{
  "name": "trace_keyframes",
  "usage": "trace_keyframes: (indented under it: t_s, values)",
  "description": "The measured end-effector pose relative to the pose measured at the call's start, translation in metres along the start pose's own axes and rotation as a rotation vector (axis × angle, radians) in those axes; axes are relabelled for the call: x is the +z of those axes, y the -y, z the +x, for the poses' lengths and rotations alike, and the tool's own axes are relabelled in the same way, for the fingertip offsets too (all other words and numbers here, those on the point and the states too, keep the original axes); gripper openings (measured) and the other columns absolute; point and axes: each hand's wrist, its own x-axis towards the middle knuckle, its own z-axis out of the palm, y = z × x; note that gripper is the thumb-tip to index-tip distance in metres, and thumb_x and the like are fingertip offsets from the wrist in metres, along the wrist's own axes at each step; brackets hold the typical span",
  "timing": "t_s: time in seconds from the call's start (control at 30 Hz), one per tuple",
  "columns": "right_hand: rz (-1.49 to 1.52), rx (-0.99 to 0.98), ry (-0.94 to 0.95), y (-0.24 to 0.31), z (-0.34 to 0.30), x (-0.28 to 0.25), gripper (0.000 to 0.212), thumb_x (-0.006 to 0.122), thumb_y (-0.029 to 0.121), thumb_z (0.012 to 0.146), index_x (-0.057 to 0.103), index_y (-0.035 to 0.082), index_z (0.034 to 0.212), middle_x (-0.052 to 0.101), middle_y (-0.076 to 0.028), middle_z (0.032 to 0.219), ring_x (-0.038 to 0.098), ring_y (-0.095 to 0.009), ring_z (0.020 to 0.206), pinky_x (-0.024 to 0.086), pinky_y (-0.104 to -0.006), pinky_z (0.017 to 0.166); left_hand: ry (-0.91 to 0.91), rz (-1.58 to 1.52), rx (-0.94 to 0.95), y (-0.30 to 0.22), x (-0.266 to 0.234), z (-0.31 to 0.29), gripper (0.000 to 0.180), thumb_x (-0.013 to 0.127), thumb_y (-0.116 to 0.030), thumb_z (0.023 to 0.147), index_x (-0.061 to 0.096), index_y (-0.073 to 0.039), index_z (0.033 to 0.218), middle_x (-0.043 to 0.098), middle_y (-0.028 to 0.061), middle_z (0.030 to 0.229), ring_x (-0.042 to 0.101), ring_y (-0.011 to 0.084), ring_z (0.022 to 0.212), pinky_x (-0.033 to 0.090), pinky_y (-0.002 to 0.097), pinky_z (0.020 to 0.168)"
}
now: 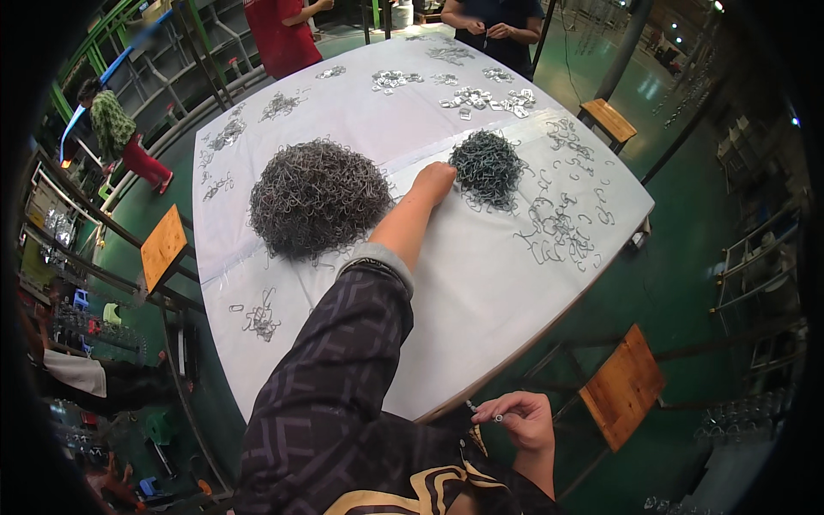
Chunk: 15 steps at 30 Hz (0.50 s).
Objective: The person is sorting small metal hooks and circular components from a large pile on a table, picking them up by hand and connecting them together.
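Note:
My left arm reaches across the white-covered table [481,318]. My left hand [436,182] is closed at the near left edge of a small pile of dark, bluish-grey metal hooks [487,167]. Its fingertips are hidden, so what they hold does not show. At the table's near edge, my right hand [524,421] is closed in a pinch on a small metal piece [497,418]; a ring-like end shows, but its exact kind is unclear. Left of my left forearm is a much bigger heap of grey wire hooks [318,197].
Loose hooks [562,223] lie scattered along the table's right side. Flat shiny metal pieces [485,100] are at the far side, and a small cluster [260,322] is near left. Wooden stools [622,386] surround the table. Two people [493,30] stand at its far edge.

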Motion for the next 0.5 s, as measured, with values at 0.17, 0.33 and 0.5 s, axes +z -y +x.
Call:
trace_keyframes:
  t_s: [0.17,0.33,0.5]
  values:
    - [0.007,-0.025,0.001,-0.003,-0.005,0.002,0.017,0.068,0.006,0.078,0.061,-0.007,0.087,0.066,-0.018,0.084,0.066,-0.031,0.084,0.048,-0.0411,0.087,-0.067,-0.069,-0.094,0.0,-0.004,-0.016,0.014,0.049,-0.004,0.078,0.063,-0.005,0.079,0.064,0.0155,0.086,0.061,0.032,0.088,0.05,0.0401,0.077]
    - [0.021,0.02,0.004,-0.008,-0.006,-0.001,0.015,0.067,0.004,0.079,0.061,-0.008,0.087,0.065,-0.018,0.086,0.066,-0.031,0.084,0.05,-0.0417,0.084,-0.049,-0.207,-0.224,0.017,0.0,-0.029,0.02,0.054,-0.002,0.074,0.066,-0.004,0.09,0.063,0.0141,0.099,0.059,0.0312,0.093,0.048,0.0381,0.081]
    - [-0.008,0.032,-0.013,-0.007,-0.002,0.008,0.018,0.068,0.011,0.079,0.06,-0.005,0.082,0.065,-0.021,0.083,0.066,-0.032,0.082,0.049,-0.0438,0.084,-0.057,-0.121,0.059,0.005,0.01,-0.028,0.036,0.05,-0.003,0.077,0.06,-0.005,0.112,0.056,0.0102,0.118,0.051,0.0275,0.11,0.045,0.0362,0.088]
